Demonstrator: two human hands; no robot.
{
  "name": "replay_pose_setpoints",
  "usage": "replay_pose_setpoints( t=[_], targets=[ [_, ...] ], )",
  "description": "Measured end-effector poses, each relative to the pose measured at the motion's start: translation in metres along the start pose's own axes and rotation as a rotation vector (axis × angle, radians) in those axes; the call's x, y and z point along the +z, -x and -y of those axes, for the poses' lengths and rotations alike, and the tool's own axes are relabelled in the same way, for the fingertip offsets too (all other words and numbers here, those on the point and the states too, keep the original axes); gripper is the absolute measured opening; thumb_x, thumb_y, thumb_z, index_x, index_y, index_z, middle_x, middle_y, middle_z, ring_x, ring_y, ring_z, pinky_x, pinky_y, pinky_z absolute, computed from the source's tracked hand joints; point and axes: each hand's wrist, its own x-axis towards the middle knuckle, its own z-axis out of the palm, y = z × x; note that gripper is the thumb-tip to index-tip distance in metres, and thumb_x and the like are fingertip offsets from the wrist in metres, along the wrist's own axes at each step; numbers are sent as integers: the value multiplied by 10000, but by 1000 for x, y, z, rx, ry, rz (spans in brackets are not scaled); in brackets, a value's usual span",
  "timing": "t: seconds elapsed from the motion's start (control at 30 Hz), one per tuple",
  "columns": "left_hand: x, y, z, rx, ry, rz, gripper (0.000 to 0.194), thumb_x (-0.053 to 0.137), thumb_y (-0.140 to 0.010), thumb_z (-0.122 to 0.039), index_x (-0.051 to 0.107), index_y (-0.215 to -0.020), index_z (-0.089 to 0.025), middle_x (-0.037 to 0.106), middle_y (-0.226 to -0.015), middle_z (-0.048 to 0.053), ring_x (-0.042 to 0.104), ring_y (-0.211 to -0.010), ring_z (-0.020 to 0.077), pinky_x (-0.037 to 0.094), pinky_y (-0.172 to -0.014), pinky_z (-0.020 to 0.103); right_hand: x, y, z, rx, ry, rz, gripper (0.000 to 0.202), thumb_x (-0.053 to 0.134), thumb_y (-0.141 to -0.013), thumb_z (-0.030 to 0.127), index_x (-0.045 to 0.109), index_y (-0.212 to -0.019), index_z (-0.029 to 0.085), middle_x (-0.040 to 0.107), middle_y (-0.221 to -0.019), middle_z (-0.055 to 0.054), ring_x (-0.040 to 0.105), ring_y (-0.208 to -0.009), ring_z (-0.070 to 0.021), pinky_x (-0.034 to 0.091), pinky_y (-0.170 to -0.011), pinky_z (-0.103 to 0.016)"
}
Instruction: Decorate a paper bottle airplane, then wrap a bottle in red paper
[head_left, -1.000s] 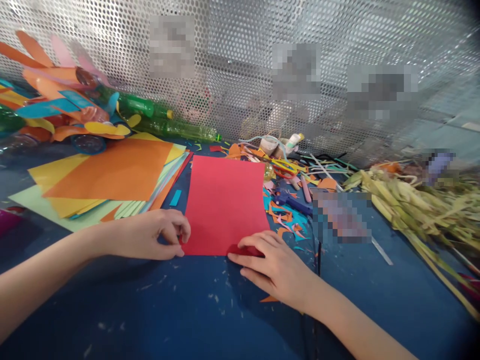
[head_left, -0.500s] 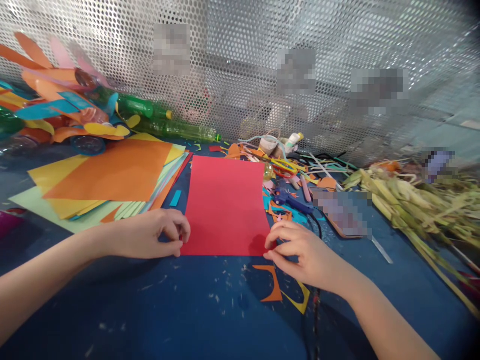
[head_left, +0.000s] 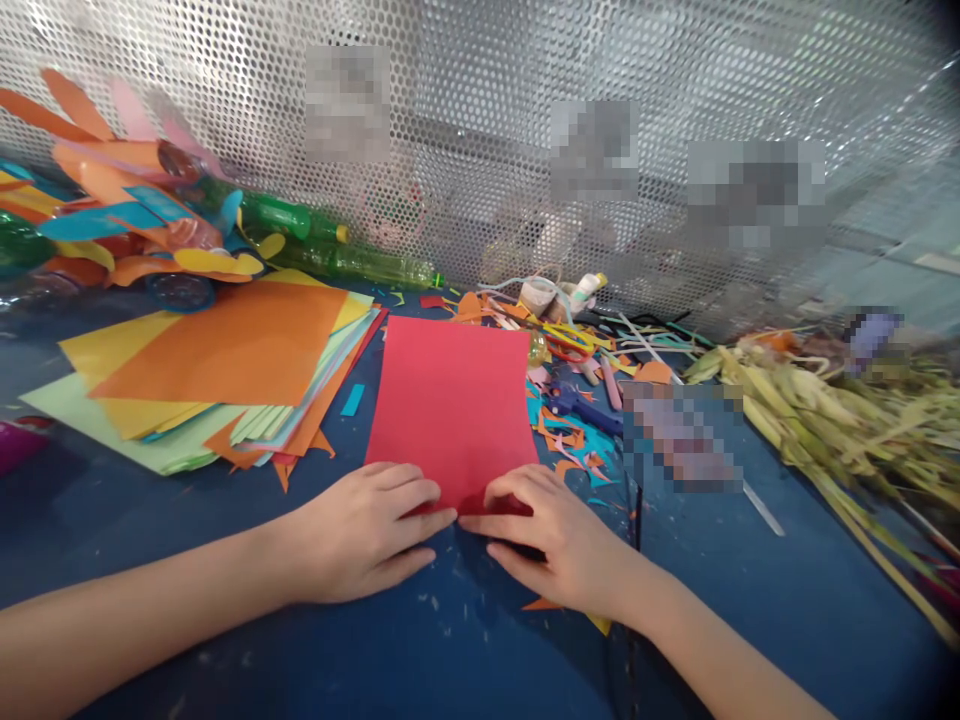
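Observation:
A red sheet of paper lies flat on the blue table, and its near edge is partly covered by my fingers. My left hand rests at that edge, index finger stretched along it and thumb apart below. From the other side my right hand meets it, its index fingertip close to the left one at the middle of the edge. The right thumb is spread away from the paper. Both hands touch the sheet without a visible pinch. An orange scrap and a yellow scrap show partly under my right hand.
Stacked coloured paper lies left, below a bottle-and-paper model. Green bottles line the mesh back wall. A blue glue gun with a cord, paper scraps, a blurred phone-like object and dry husks are right.
Both hands have slid inward from the near corners of the red sheet to the middle of its near edge. The thumbs have come away from the paper.

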Motion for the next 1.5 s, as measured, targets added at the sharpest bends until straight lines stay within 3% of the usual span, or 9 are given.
replay_pose_setpoints(
  t=[0.27,0.47,0.83,1.0,1.13,1.2,1.27,1.37,1.5],
  targets=[
    [0,2,7,29,70,-114,260,506,-894,-275,643,-1097,-189,643,-997,99,598,-927,219,523,-802,359,-7,7,-11,67,2,-26,195,539,-891,259,714,-975,252,618,-977,-58,553,-909,-182,438,-808,-360],
    [-3,-2,16,80,227,-202,205,496,-874,-129,678,-797,-179,661,-821,68,598,-816,178,515,-770,327,-23,13,-17,88,-7,-1,200,577,-869,313,736,-769,243,647,-879,-39,572,-857,-173,444,-803,-358],
    [-9,0,31,20,558,-267,271,470,-843,-67,608,-639,-180,663,-696,51,605,-727,158,507,-691,306,-38,25,-31,160,36,41,238,579,-847,236,694,-639,237,663,-812,-10,607,-780,-157,477,-785,-341],
    [-11,3,32,-91,577,-285,336,438,-880,-128,566,-572,-174,648,-683,53,615,-706,151,506,-674,284,-33,23,-44,170,-13,-73,329,534,-876,215,629,-561,215,658,-705,-17,613,-721,-158,492,-806,-360],
    [-9,2,34,-332,449,-324,162,523,-873,-265,655,-842,-177,649,-1002,82,605,-958,195,485,-851,330,-18,15,-41,228,-43,-235,154,551,-886,317,673,-946,243,679,-1002,-47,607,-978,-193,473,-911,-387],
    [-8,1,34,-372,395,-275,289,567,-848,-337,607,-1094,-191,624,-1098,86,561,-1063,225,439,-946,383,-11,11,-33,259,-6,-200,410,602,-842,405,554,-1226,268,585,-1233,-66,524,-1144,-224,432,-978,-431],
    [-8,2,33,-376,409,-210,432,557,-850,-386,518,-1240,-205,624,-1101,79,546,-1085,237,407,-981,415,-4,8,-24,267,35,-120,614,623,-806,473,427,-1353,275,560,-1257,-79,493,-1166,-252,406,-992,-483],
    [-10,5,33,-399,594,-204,432,416,-917,-431,476,-1288,-217,634,-1079,71,562,-1054,235,408,-968,414,1,6,-14,283,68,-49,666,641,-783,490,410,-1364,260,598,-1127,-87,518,-1076,-266,414,-953,-520],
    [-9,9,39,-532,1019,-358,549,193,-949,-518,516,-1241,-184,668,-998,89,587,-1028,252,399,-973,411,-2,7,-9,247,-20,-59,318,610,-845,335,547,-1144,249,578,-1057,-66,540,-1010,-213,461,-895,-419]
  ],
)
